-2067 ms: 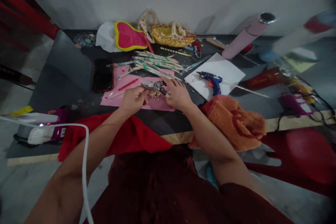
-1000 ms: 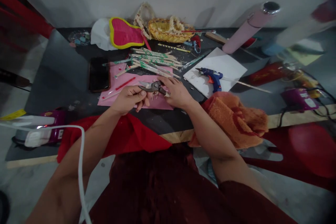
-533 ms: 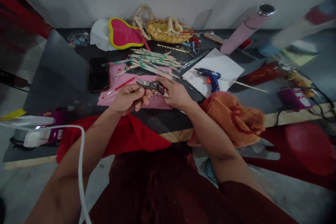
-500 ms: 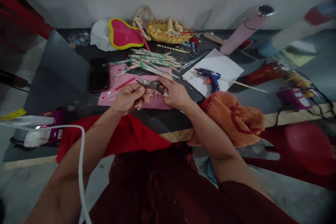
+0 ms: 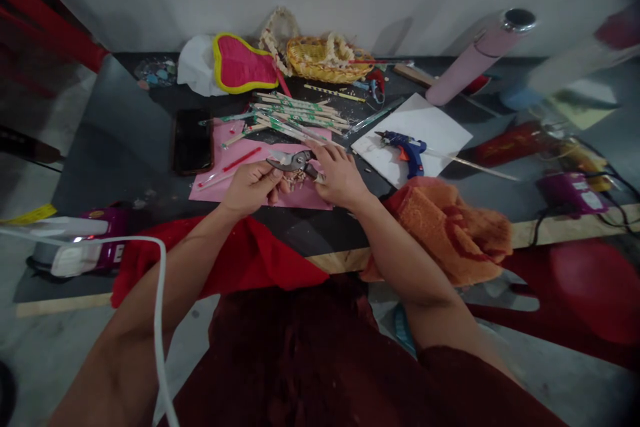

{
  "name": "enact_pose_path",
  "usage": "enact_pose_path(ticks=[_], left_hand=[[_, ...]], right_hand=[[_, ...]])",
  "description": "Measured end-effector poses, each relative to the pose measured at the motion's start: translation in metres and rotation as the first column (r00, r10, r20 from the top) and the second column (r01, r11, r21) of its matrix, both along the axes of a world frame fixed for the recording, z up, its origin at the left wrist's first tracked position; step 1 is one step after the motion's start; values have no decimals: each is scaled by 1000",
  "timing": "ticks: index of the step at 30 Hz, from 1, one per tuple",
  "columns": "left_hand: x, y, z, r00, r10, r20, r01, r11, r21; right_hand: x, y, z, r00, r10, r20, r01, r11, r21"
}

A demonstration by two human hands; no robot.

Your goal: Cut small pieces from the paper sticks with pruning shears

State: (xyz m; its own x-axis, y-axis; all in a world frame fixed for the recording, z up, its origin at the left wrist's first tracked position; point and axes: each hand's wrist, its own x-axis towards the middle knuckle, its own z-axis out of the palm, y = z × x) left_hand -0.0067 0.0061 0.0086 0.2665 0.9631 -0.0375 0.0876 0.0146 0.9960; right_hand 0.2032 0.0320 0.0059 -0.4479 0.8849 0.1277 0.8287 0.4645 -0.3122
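My right hand (image 5: 341, 177) is wrapped round the handles of a pair of pruning shears (image 5: 296, 161), whose blades point left and stand apart. Close to the blade tips, my left hand (image 5: 256, 185) is closed in a pinch, thumb against fingers. What it pinches is too small to make out. Short cut bits of wood (image 5: 297, 178) lie below the shears on a pink sheet (image 5: 260, 150). Behind both hands is a loose pile of wooden chopsticks (image 5: 295, 113) in green-printed wrappers. A red stick (image 5: 243, 159) lies on the sheet to the left.
A phone (image 5: 193, 141) lies left of the pink sheet. To the right, a blue glue gun (image 5: 413, 152) rests on a white tile (image 5: 450, 133), with an orange towel (image 5: 450, 233) in front. A wicker basket (image 5: 325, 70) and a pink flask (image 5: 475, 60) stand at the back.
The shears' blades are wider apart now, and the fingers of my right hand have spread a little on the handles. The whole view has shifted slightly. My left hand remains pinched near the blades.
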Motion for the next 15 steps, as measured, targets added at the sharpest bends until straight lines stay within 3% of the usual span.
enact_pose_path(ticks=[9,15], left_hand=[[2,-2,5,999,40,18,-39,999,-37],[3,-4,-1,993,109,-38,-107,992,60]], right_hand=[[-4,0,-6,1000,-1,-13,1,1000,15],[-8,-7,-3,999,-34,-17,33,999,-12]])
